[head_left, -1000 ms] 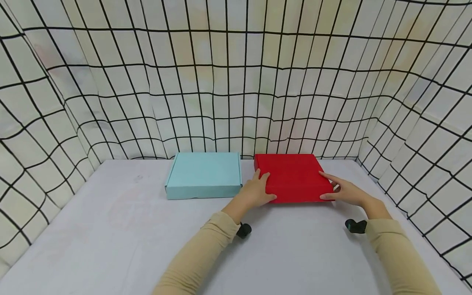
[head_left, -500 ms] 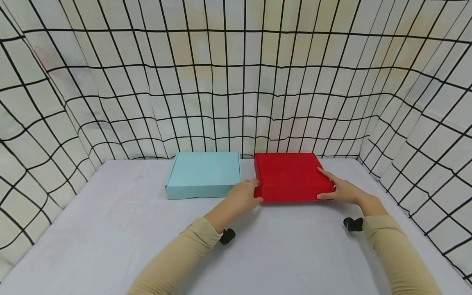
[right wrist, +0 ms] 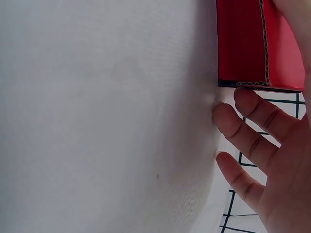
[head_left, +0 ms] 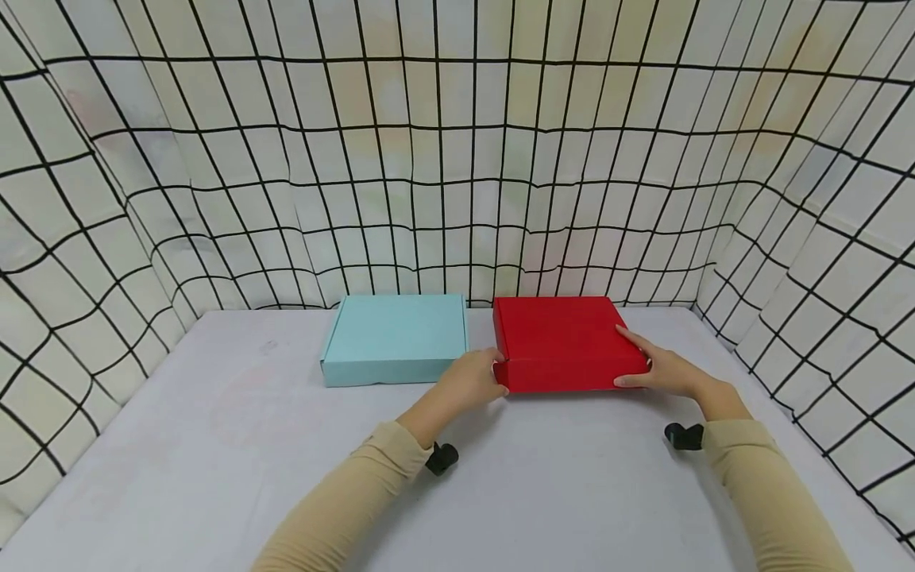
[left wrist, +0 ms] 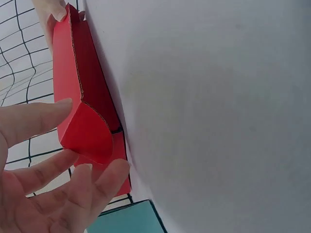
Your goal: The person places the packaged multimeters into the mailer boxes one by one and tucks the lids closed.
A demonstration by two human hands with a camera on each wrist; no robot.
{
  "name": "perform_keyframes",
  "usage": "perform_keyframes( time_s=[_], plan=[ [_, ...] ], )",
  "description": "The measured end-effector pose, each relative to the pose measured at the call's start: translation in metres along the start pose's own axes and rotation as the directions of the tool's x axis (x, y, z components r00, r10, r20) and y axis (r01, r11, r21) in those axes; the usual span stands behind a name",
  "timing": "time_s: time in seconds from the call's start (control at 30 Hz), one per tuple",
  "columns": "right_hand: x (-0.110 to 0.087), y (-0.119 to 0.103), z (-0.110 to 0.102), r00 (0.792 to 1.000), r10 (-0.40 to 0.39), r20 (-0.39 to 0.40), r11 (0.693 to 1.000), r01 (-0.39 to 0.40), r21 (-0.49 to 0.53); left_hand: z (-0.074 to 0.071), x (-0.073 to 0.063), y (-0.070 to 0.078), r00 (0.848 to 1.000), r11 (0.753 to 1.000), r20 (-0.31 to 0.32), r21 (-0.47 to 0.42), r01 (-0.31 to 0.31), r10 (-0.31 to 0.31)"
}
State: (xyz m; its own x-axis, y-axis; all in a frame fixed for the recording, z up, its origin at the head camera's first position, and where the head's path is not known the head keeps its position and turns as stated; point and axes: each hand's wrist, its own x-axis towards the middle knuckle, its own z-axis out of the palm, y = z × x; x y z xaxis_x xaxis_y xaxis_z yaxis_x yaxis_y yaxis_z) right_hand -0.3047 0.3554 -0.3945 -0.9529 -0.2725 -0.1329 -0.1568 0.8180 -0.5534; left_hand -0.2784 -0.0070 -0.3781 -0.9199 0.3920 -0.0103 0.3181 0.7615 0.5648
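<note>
A red cardboard box (head_left: pixel 565 330) lies flat at the back right, its lid down. My left hand (head_left: pixel 468 381) pinches at its front left corner. In the left wrist view, a curved red side flap (left wrist: pixel 92 133) sticks out at that corner, between the thumb and the bent fingers. My right hand (head_left: pixel 668 372) holds the front right corner, thumb on the front panel and fingers along the right side. Seen from the right wrist, several curved fingers (right wrist: pixel 248 116) lie beside the box's end, with a corrugated edge showing above them.
A light blue cardboard box (head_left: pixel 396 334) sits left of the red one, partly behind my left hand. White cloth (head_left: pixel 236 445) covers the table. White fabric with a black grid (head_left: pixel 457 159) walls it at the back and both sides.
My left hand has gone from the red box's front face leftward to its front left corner, then stayed nearly still. My right hand has stayed at the right corner.
</note>
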Motion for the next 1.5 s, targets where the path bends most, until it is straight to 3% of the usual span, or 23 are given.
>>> perform_keyframes(
  time_s=[0.3, 0.67, 0.97, 1.17, 1.5],
  plan=[
    [-0.002, 0.0, 0.001, 1.0, -0.008, -0.015, 1.0, 0.007, -0.01, 0.006, 0.004, 0.0, 1.0, 0.999, -0.007, -0.049, -0.003, 0.002],
    [-0.002, 0.002, 0.002, 1.0, 0.008, -0.022, 1.0, -0.008, -0.003, 0.012, 0.004, 0.006, 0.996, 0.995, -0.044, 0.075, -0.069, 0.072],
    [-0.006, 0.0, 0.004, 1.0, 0.026, -0.011, 0.999, -0.025, 0.022, 0.01, 0.002, 0.002, 0.998, 0.997, -0.036, -0.05, -0.052, 0.051],
    [-0.006, 0.001, 0.003, 1.0, 0.015, 0.004, 1.0, -0.015, 0.025, 0.008, 0.0, 0.002, 1.0, 0.985, -0.015, -0.169, -0.019, 0.017],
    [-0.004, 0.0, -0.005, 0.999, -0.006, 0.051, 0.999, 0.004, 0.043, 0.005, 0.002, -0.001, 1.0, 0.97, 0.009, -0.242, 0.004, -0.001]
  ],
)
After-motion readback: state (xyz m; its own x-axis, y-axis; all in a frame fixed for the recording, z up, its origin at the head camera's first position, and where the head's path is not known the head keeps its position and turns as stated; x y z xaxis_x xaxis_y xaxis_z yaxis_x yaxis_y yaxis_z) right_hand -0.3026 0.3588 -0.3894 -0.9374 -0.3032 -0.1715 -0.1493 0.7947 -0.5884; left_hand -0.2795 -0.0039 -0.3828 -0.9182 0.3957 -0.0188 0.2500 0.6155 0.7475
